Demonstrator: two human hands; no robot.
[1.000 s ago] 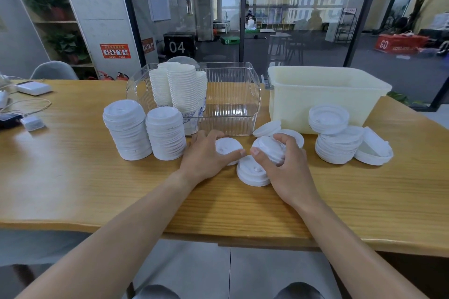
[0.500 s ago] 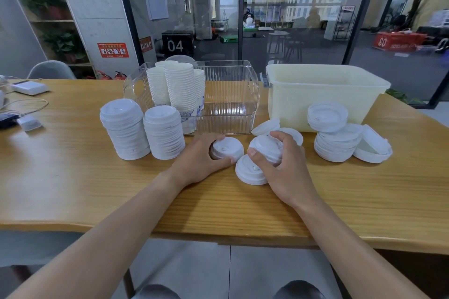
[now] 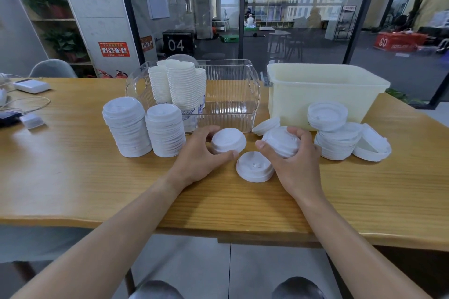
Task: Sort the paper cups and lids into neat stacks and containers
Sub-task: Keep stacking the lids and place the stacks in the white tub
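Two hands were on lids at the middle of the frame. My left hand [image 3: 201, 155] curled round a small stack of lids [image 3: 228, 140], thumb below and fingers over the far rim; half a second before, that stack sat closer under my palm, so I had drawn it slightly clear and up. My right hand [image 3: 295, 160] gripped another short stack [image 3: 281, 142], tilted toward me, much as it had a second earlier. Between the two, just below, one more lid pile [image 3: 254, 166] lay flat on the wooden table [image 3: 73, 165], untouched.

Left of centre stood two tall lid stacks [image 3: 144, 128], side by side and touching. Behind them the clear bin [image 3: 233, 94] held nested paper cups [image 3: 182, 85] in its left part. At right, the cream tub [image 3: 323, 90] had loose lids [image 3: 340, 133] heaped in front of it, some leaning.

I judged the small change meant I was gathering the strays into one pile, with the right-hand heap left to sort.
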